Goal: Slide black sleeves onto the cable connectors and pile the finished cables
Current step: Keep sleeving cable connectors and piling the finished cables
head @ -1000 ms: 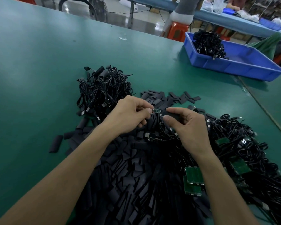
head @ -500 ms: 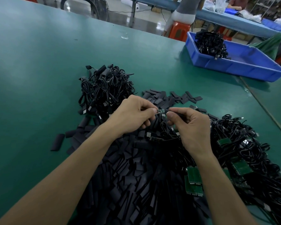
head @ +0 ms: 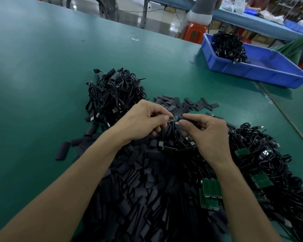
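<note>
In the head view, the big heap of loose black sleeves (head: 147, 189) lies on the green table (head: 42, 67) under your forearms. Your left hand (head: 143, 123) hangs over the heap's far edge with its fingers curled, thumb and forefinger pinching a small connector (head: 173, 118). Your right hand (head: 208, 135) is just beside it over the same edge. Its thumb and forefinger are closed on one black sleeve (head: 180, 117), and its other fingers are folded loosely underneath. The sleeve's end meets the connector's tip; you cannot tell whether it has gone over it.

The pile of finished cables (head: 115, 95) sits just beyond the heap, at its far left corner. The tangle of unsleeved cables (head: 261, 163) touches the heap's right side, and green boards (head: 211, 189) lie where the two meet. A blue bin (head: 252, 70) holding more cables stands well beyond the heap, to the far right.
</note>
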